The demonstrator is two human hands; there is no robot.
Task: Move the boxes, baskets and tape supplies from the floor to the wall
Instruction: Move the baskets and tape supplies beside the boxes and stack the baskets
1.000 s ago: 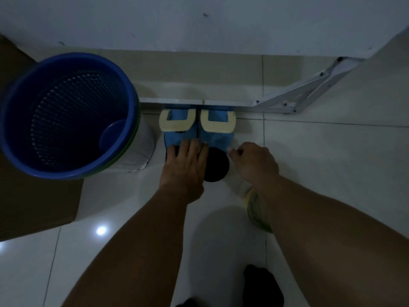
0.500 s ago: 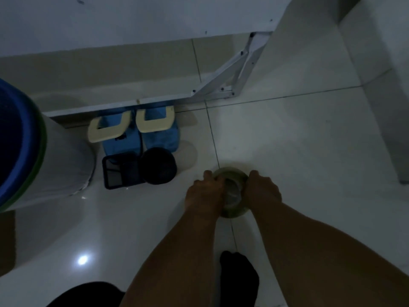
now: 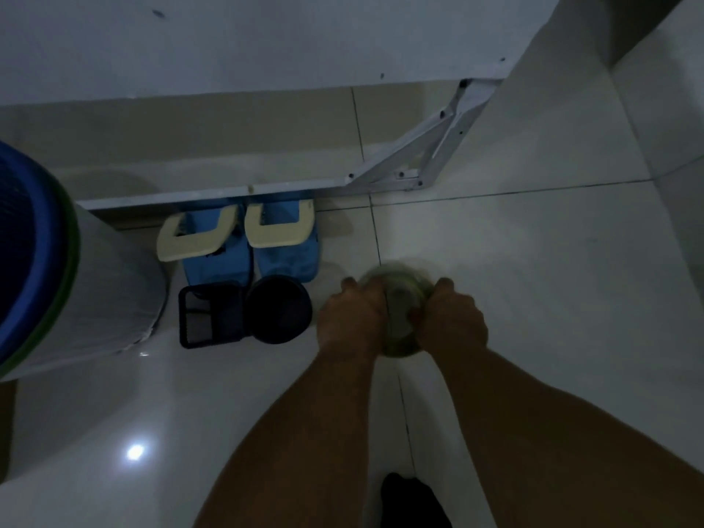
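Left hand (image 3: 352,322) and right hand (image 3: 451,323) are both curled onto one greenish roll of tape (image 3: 398,322), one hand each side, fingers hooked over its top edge. Roll is blurred and low over the floor tiles (image 3: 533,299); cannot tell if it touches them.

It sits just right of a black round cup (image 3: 278,310) and a black mesh holder (image 3: 211,318). Behind those, two blue boxes (image 3: 284,253) with cream handles are tucked against a white metal frame (image 3: 415,158) at the wall (image 3: 228,40). Blue basket (image 3: 23,242) at far left.

Step, by my reading: tape supplies, with the roll gripped for its trip to the wall. Next move wants a short carry forward and left, then a set-down beside the cup without knocking it.

Writing: none legible. Light is dim and the roll smeared; no brand or label made out anywhere.
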